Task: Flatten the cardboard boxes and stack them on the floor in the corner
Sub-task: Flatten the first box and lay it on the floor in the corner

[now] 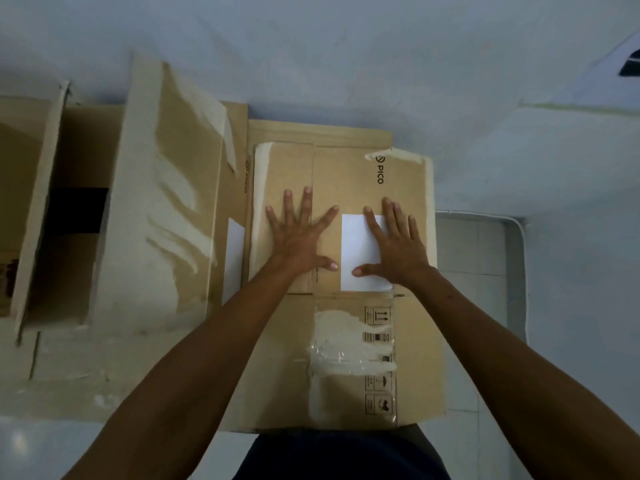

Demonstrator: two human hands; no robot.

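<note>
Pale blue-white walls (346, 46) meet in a corner above a light tiled floor (478, 258). Against the wall lies a flattened PICO cardboard box (346, 341), printed with handling symbols and patched with torn tape, resting on another flattened sheet (311, 131) whose edge shows behind it. Both hands press down on its upper half, palms flat and fingers spread, gripping nothing: the left hand (298, 233) on bare cardboard, the right hand (398, 247) partly over a white label (356, 251). To the left stands an open cardboard box (69, 209), its flaps up.
</note>
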